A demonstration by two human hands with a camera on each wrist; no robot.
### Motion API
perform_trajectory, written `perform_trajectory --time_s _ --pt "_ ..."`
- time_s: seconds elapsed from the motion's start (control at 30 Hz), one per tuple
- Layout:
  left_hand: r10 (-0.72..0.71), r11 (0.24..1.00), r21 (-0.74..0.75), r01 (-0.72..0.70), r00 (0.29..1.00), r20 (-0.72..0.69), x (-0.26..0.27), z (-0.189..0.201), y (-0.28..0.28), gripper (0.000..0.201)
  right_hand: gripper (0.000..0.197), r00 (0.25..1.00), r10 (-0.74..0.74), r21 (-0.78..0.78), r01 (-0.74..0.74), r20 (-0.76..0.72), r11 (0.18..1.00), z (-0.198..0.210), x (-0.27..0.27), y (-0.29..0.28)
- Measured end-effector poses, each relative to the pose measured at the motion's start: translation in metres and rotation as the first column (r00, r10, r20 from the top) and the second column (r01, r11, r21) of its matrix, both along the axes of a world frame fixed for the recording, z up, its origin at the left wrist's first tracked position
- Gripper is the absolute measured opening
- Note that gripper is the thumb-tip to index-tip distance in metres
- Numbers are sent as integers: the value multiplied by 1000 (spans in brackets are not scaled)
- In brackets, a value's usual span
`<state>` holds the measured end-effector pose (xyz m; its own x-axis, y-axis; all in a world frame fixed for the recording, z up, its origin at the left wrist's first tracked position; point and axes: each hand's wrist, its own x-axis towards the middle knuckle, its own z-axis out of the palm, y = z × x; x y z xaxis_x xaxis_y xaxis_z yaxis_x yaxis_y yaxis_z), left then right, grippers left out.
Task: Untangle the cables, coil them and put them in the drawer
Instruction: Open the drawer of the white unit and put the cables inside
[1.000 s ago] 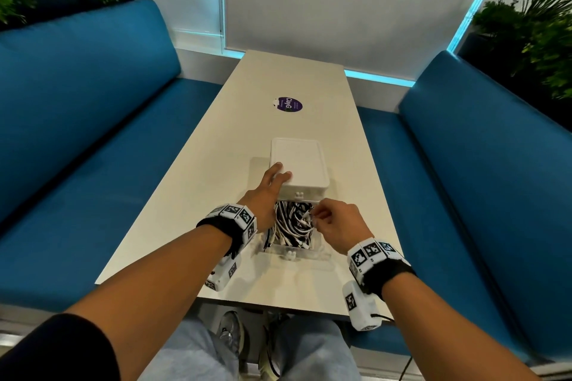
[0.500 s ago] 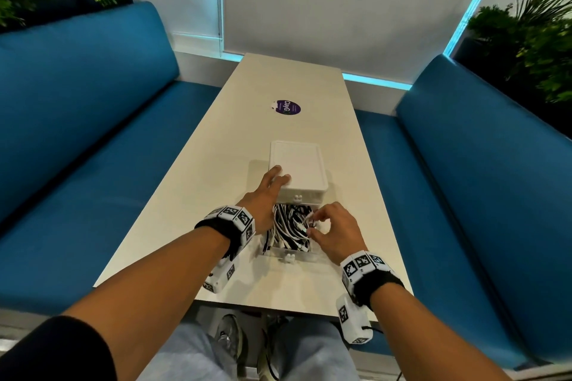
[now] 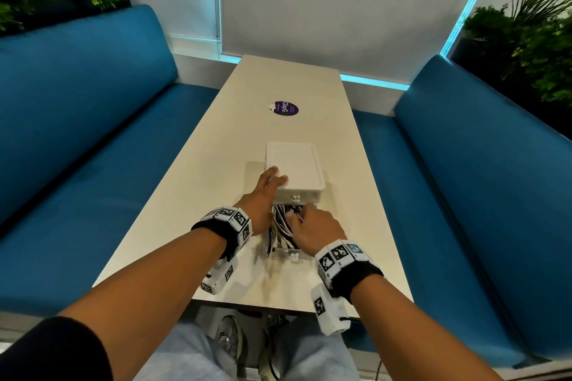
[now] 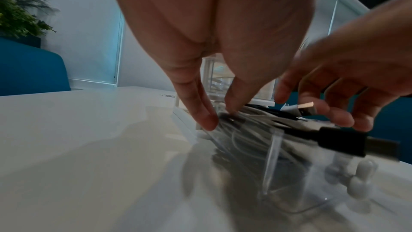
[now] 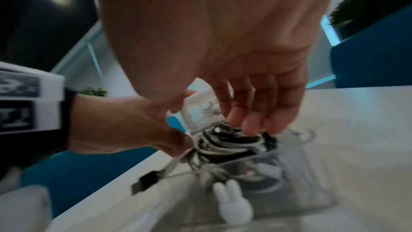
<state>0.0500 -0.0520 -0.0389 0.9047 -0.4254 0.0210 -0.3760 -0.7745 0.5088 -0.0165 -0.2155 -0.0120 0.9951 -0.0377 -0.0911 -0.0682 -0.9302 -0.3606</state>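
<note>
A white drawer box (image 3: 294,164) stands on the table, its clear drawer (image 3: 280,252) pulled out toward me. Tangled black and white cables (image 3: 280,226) (image 5: 223,144) fill the drawer. My left hand (image 3: 263,198) lies with straight fingers on the box's near left corner, thumb (image 5: 178,142) against the drawer's left wall. My right hand (image 3: 312,226) (image 5: 252,112) is over the drawer, fingertips down on the cables, with a silver plug (image 4: 306,106) under its spread fingers. A black plug (image 4: 343,140) (image 5: 144,181) sticks out over the drawer's near left corner.
The drawer front carries a small white rabbit-shaped knob (image 5: 234,204). A purple sticker (image 3: 286,109) lies farther up the long white table (image 3: 173,226). Blue benches (image 3: 77,133) run along both sides, and the table's near edge is just behind my wrists.
My right hand has moved forward and down from the drawer's right side onto the cables. The left hand has stayed on the box.
</note>
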Motion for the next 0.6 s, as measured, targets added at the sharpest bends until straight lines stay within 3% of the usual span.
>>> perform_trajectory --time_s 0.07,0.1,0.17,0.23,0.3,0.4,0.6 --pt "-10 1000 -8 10 1000 -11 -2 1 0 89 75 999 -19 -6 18 -28 1000 4 -1 16" --pt "-18 1000 -10 18 1000 -13 -2 2 1 90 79 999 -23 0 23 -46 1000 7 -1 20" --pt "-31 999 -22 31 999 -13 -1 1 2 91 66 996 3 59 2 -89 998 10 3 18" --pt "-35 999 -38 34 999 -12 1 0 4 92 33 992 65 79 -57 -108 995 11 5 12" --pt "-50 997 -51 50 999 -8 4 -1 5 92 31 992 91 73 -86 -82 994 8 3 10" --pt "-71 995 -69 71 997 4 7 -4 7 90 49 996 86 55 -84 -32 995 -2 -2 18" --pt "-72 995 -66 74 997 27 7 -8 8 91 20 1000 13 -29 -13 9 999 -13 0 14"
